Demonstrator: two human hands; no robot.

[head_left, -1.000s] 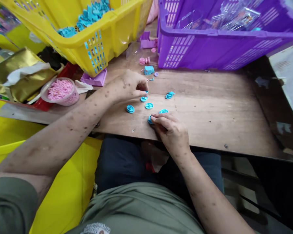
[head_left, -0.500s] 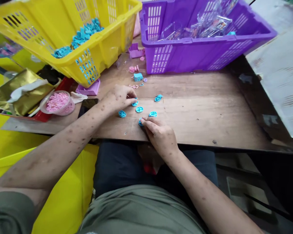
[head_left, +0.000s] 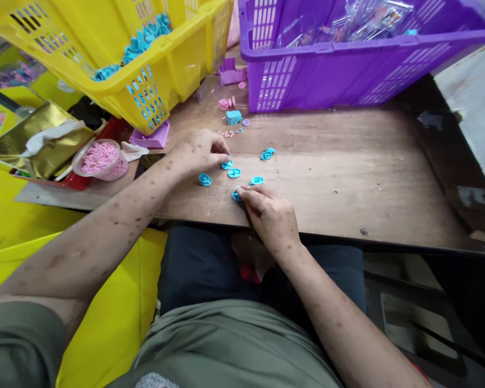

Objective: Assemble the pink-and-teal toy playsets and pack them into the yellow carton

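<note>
Several small blue round plastic pieces (head_left: 234, 173) lie on the brown wooden board (head_left: 347, 178) in front of me. My left hand (head_left: 202, 150) rests knuckles up, its fingertips pinched over the blue piece (head_left: 227, 165) at the top of the group. My right hand (head_left: 269, 213) lies low near the board's front edge, fingers together and pressing on another blue piece (head_left: 236, 195). One more blue piece (head_left: 205, 179) lies to the left and a doubled one (head_left: 267, 154) to the right.
A yellow basket (head_left: 173, 59) holding blue parts stands at the back left, a purple basket (head_left: 347, 70) with clear bags at the back right. A round tub of pink parts (head_left: 101, 160), gold foil (head_left: 32, 140) and small pink and blue bits (head_left: 234, 116) lie between them.
Only the camera view shifted. Both hands stay on the same blue pieces, and the pieces keep their layout.
</note>
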